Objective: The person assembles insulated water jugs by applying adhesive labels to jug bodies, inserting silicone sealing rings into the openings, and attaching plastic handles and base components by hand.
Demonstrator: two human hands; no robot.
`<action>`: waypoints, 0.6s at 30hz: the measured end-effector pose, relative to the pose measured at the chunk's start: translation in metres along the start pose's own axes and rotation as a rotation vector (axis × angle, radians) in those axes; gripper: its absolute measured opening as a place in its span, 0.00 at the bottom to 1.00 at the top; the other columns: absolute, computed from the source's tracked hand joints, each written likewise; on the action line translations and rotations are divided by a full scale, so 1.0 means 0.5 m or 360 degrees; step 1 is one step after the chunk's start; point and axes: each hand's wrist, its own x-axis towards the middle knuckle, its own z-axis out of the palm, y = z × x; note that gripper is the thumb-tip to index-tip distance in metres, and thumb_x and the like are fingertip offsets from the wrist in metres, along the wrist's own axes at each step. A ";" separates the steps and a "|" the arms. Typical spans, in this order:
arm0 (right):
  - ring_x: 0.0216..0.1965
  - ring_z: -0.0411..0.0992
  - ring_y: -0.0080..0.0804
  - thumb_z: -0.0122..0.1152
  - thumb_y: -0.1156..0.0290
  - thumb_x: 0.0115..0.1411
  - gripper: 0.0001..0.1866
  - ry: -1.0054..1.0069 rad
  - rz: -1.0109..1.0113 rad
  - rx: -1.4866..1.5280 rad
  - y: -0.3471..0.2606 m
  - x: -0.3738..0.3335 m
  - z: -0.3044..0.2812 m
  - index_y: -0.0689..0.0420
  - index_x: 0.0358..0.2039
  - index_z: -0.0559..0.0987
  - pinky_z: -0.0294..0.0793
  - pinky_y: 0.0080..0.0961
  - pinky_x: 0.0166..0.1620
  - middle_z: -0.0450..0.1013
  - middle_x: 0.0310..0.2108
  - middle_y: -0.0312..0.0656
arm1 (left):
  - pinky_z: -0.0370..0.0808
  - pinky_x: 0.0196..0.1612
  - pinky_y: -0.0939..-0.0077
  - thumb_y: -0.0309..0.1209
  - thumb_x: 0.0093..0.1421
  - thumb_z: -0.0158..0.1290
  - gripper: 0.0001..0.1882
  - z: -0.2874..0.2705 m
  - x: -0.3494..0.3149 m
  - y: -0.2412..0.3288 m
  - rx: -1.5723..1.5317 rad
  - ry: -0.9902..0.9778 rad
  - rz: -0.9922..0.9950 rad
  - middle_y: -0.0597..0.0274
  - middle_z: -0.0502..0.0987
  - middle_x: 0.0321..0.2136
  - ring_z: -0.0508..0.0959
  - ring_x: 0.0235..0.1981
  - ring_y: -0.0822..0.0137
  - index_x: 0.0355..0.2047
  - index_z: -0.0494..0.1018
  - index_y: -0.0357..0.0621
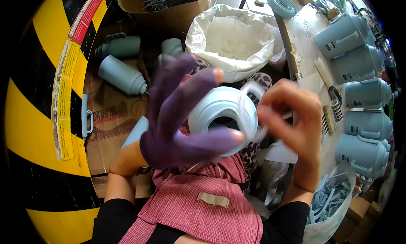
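A light blue flask body (198, 113) stands between my knees with its round, dark mouth facing up. My left hand (177, 121), in a purple glove with bare fingertips, hovers over its left side with thumb and fingers spread wide. My right hand (296, 113) is bare and smeared by motion. Its thumb and fingers pinch a pale, translucent ring (244, 111) that hangs tilted at the right side of the flask's mouth. Whether the ring touches the flask, I cannot tell.
Several light blue jugs (363, 155) line the bench (302, 37) at right. A bag (344, 201) of blue strips sits below. Ahead is a white sack (198, 37); a carton (165, 17) holds wire pieces. Flasks (122, 75) lie on cardboard at left, beside a yellow-black striped panel (42, 113).
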 end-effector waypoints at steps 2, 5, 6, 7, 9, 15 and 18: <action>0.22 0.68 0.21 0.70 0.80 0.50 0.11 -0.0099 0.0087 0.0044 -0.021 -0.025 0.019 0.57 0.33 0.78 0.66 0.17 0.26 0.72 0.23 0.35 | 0.58 0.69 0.33 0.44 0.52 0.66 0.12 0.048 0.021 0.004 0.0382 0.0641 0.0090 0.79 0.78 0.52 0.72 0.55 0.60 0.37 0.78 0.67; 0.34 0.70 0.25 0.67 0.80 0.47 0.27 0.0188 0.0109 -0.0076 -0.006 -0.035 0.070 0.55 0.51 0.76 0.70 0.21 0.36 0.72 0.39 0.38 | 0.53 0.70 0.28 0.40 0.52 0.66 0.09 0.018 -0.005 0.084 0.0024 0.0377 -0.0177 0.75 0.79 0.51 0.74 0.57 0.56 0.33 0.78 0.63; 0.36 0.67 0.23 0.65 0.80 0.47 0.30 0.0304 -0.0049 -0.0273 0.010 -0.036 0.097 0.55 0.53 0.76 0.68 0.20 0.37 0.71 0.45 0.38 | 0.51 0.70 0.25 0.38 0.52 0.66 0.08 0.001 -0.019 0.099 -0.0149 0.0226 -0.0308 0.73 0.79 0.50 0.75 0.57 0.54 0.31 0.78 0.62; 0.40 0.67 0.28 0.63 0.80 0.45 0.32 0.0186 0.0077 -0.0227 0.030 -0.047 0.103 0.53 0.56 0.77 0.69 0.23 0.39 0.68 0.50 0.40 | 0.46 0.70 0.24 0.38 0.55 0.65 0.08 -0.003 -0.024 0.091 -0.0304 -0.0029 -0.0320 0.65 0.79 0.52 0.71 0.63 0.45 0.28 0.76 0.57; 0.42 0.74 0.40 0.60 0.83 0.47 0.25 0.0159 0.0149 -0.0109 0.029 -0.050 0.102 0.57 0.49 0.79 0.74 0.30 0.45 0.72 0.43 0.45 | 0.43 0.69 0.24 0.46 0.57 0.61 0.12 0.028 -0.042 0.070 -0.0352 -0.0048 -0.0327 0.57 0.78 0.56 0.68 0.65 0.40 0.29 0.75 0.54; 0.40 0.72 0.44 0.56 0.85 0.49 0.15 0.0353 0.0152 -0.0295 0.058 -0.051 0.130 0.61 0.39 0.78 0.72 0.34 0.45 0.73 0.36 0.44 | 0.54 0.63 0.21 0.59 0.58 0.55 0.25 0.070 -0.041 0.095 -0.0175 -0.0169 -0.0416 0.48 0.78 0.52 0.73 0.59 0.39 0.32 0.77 0.48; 0.40 0.72 0.46 0.60 0.83 0.51 0.15 0.0353 -0.0131 -0.0507 0.076 -0.041 0.143 0.58 0.41 0.77 0.73 0.36 0.44 0.75 0.39 0.44 | 0.59 0.61 0.23 0.64 0.55 0.54 0.33 0.083 -0.056 0.098 -0.0190 -0.0161 -0.0424 0.42 0.77 0.50 0.75 0.55 0.40 0.34 0.78 0.42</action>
